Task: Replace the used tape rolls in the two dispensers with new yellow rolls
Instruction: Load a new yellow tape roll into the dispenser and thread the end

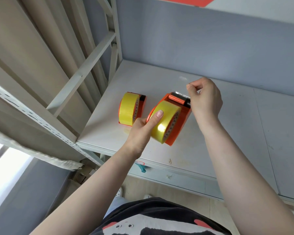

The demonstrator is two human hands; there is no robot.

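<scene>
Two orange tape dispensers stand on a grey shelf [219, 133], each with a yellow roll in it. The left dispenser [141, 106] carries its yellow roll [128, 108] and stands untouched. My left hand [143, 127] grips the right dispenser [180, 122] from the left side, thumb pressed on its yellow roll [166, 122]. My right hand [204, 97] is at the dispenser's far end by the serrated blade [180, 94], thumb and forefinger pinched together, apparently on the clear tape end, which barely shows.
The shelf sits in a grey metal rack with an upright and diagonal brace [85, 65] at the left and a blue-grey back wall [202, 44]. The shelf's front edge [159, 165] runs below my forearms. A beige curtain hangs at the left.
</scene>
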